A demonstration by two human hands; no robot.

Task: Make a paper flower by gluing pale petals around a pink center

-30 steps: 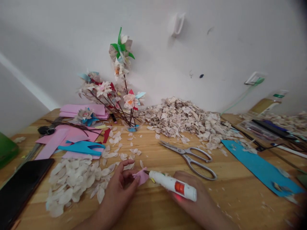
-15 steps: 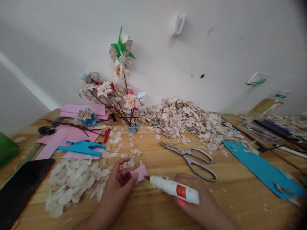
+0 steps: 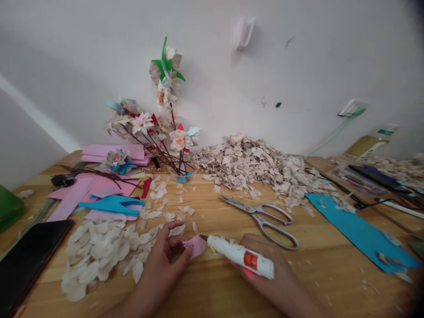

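Observation:
A small pink paper piece point(image 3: 196, 246) is pinched between the thumb and fingers of my left hand point(image 3: 168, 256). My right hand point(image 3: 265, 265) is wrapped round a white glue gun point(image 3: 232, 254) with an orange-red switch and a red glow beneath it. The gun's dark tip meets the upper right edge of the pink paper; whether glue is on it cannot be made out. Left of my left hand lies a heap of pale petals point(image 3: 96, 251). Silver scissors point(image 3: 260, 216), blades slightly apart, rest beyond my right hand.
Paper flowers on twigs point(image 3: 179, 145) stand near the wall beside a large heap of dried petals point(image 3: 251, 163). Pink sheets point(image 3: 112, 152), cut blue paper point(image 3: 111, 204) and a black phone point(image 3: 31, 260) lie left. On the right are a blue strip point(image 3: 361, 234) and a plastic box point(image 3: 354, 179).
The pink paper has changed angle and now looks curved, its edge against the glue gun's tip. Both hands have stayed nearly in place. The whole view has shifted slightly.

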